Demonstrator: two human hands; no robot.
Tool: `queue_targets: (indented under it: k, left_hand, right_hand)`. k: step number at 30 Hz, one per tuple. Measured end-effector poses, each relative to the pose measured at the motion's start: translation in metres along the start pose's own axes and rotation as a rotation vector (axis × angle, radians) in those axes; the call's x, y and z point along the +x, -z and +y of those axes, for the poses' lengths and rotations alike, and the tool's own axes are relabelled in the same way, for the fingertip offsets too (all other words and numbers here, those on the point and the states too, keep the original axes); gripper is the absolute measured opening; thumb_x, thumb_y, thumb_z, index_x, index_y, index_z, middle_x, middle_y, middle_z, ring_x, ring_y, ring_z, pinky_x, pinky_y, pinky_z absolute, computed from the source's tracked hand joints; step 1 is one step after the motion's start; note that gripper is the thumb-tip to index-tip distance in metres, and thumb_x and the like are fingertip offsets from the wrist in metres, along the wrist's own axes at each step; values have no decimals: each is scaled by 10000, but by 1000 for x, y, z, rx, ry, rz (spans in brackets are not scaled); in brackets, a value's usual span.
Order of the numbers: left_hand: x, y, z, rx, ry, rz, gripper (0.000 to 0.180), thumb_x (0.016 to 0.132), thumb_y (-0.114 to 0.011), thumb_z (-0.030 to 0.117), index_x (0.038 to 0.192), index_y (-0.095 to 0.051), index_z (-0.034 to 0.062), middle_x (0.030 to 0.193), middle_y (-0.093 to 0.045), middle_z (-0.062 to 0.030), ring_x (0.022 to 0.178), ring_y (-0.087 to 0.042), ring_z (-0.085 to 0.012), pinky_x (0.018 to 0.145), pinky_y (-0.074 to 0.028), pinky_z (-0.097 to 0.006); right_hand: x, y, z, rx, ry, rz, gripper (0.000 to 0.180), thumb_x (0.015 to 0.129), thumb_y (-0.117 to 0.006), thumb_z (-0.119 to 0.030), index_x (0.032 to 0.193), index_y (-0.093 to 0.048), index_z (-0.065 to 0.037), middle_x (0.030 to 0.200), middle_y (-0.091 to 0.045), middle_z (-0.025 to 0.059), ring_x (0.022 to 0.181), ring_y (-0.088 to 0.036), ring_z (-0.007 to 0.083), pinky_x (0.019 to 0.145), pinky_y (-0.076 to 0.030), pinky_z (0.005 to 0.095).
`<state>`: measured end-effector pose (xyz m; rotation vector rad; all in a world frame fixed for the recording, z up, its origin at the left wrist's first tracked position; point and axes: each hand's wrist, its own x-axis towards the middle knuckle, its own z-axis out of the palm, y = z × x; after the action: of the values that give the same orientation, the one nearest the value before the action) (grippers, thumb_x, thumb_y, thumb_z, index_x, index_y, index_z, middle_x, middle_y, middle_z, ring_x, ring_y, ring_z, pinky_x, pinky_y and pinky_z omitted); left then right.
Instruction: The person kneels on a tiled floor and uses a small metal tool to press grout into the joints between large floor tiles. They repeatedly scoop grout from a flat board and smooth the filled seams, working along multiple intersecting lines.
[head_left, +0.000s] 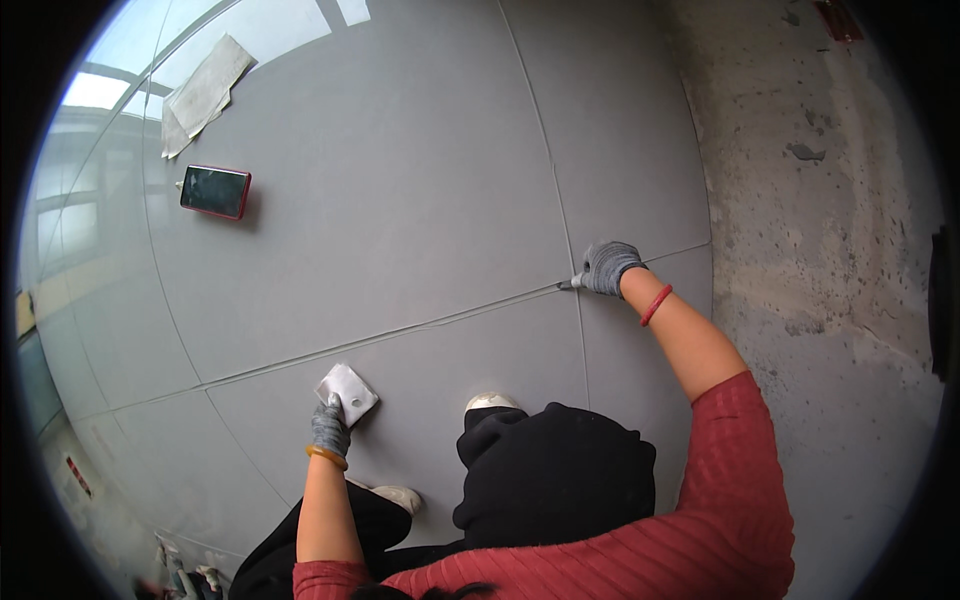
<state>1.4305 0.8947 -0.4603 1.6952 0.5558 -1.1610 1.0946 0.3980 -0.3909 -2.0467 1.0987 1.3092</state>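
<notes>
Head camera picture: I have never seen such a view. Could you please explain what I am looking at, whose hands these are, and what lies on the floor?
There is no machine here. A person wears a wide-angle camera on the head, looking down, so straight lines appear bent. The person crouches on a floor of large grey tiles. Both hands wear grey gloves. The right hand holds a small tool at the joint where the tiles meet. The left hand presses on a small white pad on the tile. Further away lie a phone with a red case and a folded pale cloth or paper. On the right is bare rough concrete.
</notes>
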Motion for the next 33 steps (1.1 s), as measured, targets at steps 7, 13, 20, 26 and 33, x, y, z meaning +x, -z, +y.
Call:
queue_targets:
  k: [7, 13, 20, 26, 33]
  left_hand:
    - [4, 4, -1, 104, 1, 35, 485, 901, -613, 358, 1242, -492, 36, 1108, -590, -117, 946, -586, -262, 803, -529, -415]
    - [5, 5, -2, 81, 12, 37, 495, 905, -607, 352, 1271, -480, 44, 1129, -587, -121, 953, -591, -277, 796, -535, -425]
    - [2, 1, 1, 38, 21, 36, 536, 877, -634, 359, 1280, -457, 52, 1112, -590, -115, 959, -601, -301, 775, -547, -469]
    - [7, 7, -1, 8, 26, -1, 547, 870, -644, 361, 1280, -457, 52, 1111, -594, -111, 936, -608, -303, 751, -554, -456]
    - [14, 12, -5, 55, 12, 14, 517, 881, -631, 340, 1284, -460, 66, 1115, -597, -108, 932, -609, -301, 733, -556, -456]
  right_hand:
    - [9, -6, 11, 2, -21, 12, 534, 797, -624, -543, 923, -704, -31, 881, -678, 171, 818, -652, 322, 742, -514, 427]
    - [8, -4, 17, -6, -40, -29, 534, 808, -630, -538, 980, -694, -36, 931, -680, 170, 881, -659, 322, 775, -525, 432]
    - [5, -4, 24, 14, -32, 4, 531, 807, -634, -526, 979, -693, -28, 943, -680, 165, 886, -658, 322, 788, -519, 434]
    - [4, -3, 29, 4, -52, 21, 515, 789, -634, -519, 935, -700, -30, 896, -681, 165, 842, -654, 313, 759, -514, 416]
    - [0, -6, 32, 10, -60, 42, 504, 798, -635, -513, 935, -701, -32, 886, -683, 162, 832, -655, 316, 758, -513, 418]
